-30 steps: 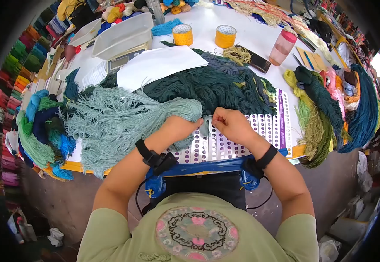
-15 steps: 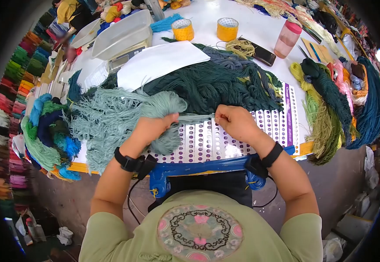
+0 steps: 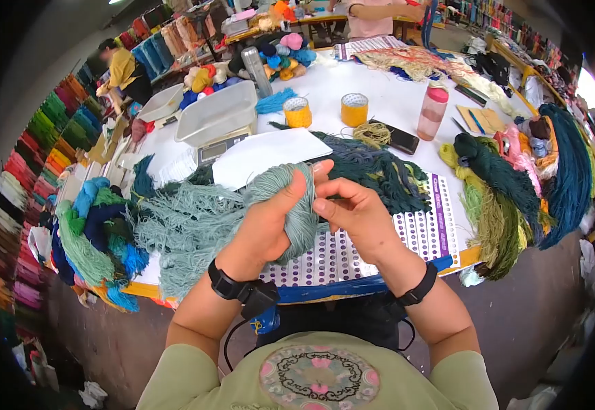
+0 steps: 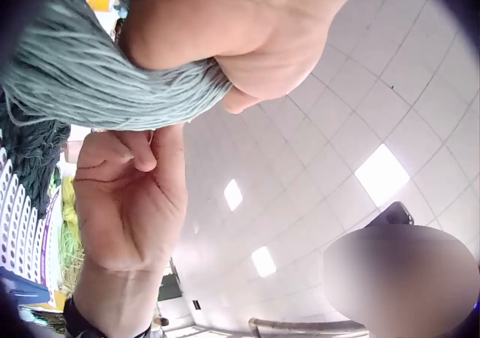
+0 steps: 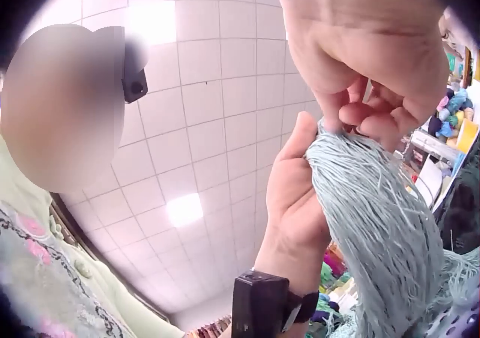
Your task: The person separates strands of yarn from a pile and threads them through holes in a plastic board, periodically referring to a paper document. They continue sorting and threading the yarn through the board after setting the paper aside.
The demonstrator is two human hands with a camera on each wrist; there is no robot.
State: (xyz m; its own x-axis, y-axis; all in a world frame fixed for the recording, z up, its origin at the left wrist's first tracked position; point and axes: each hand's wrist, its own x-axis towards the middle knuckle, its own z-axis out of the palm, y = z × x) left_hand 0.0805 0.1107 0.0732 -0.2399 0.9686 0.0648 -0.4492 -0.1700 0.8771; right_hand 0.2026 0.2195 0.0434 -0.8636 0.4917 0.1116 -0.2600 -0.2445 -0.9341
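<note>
A pale blue-green hank of thread (image 3: 289,205) is gripped by the left hand (image 3: 267,222), raised above the perforated white card (image 3: 325,256); the thumb lies over its near side. The right hand (image 3: 362,219) is at the hank's right edge, its thumb and forefinger pinching there. In the right wrist view the fingers of the right hand (image 5: 375,68) touch the top of the thread bundle (image 5: 375,203). The left wrist view has the thread (image 4: 112,83) stretched around the left hand (image 4: 225,31), above the right palm (image 4: 131,195). More pale thread (image 3: 191,219) lies loose on the left.
Dark green thread (image 3: 386,178) and white paper (image 3: 263,158) lie behind the hands. Further back are a clear tub (image 3: 219,113), two yellow tape rolls (image 3: 354,111), a phone (image 3: 402,140) and a pink-capped bottle (image 3: 433,113). Coloured hanks (image 3: 506,184) hang over the right edge.
The left hand has lifted the hank and turned so its thumb faces up. The right hand has come in from apart to the hank's edge. The head view has tilted up, showing more background.
</note>
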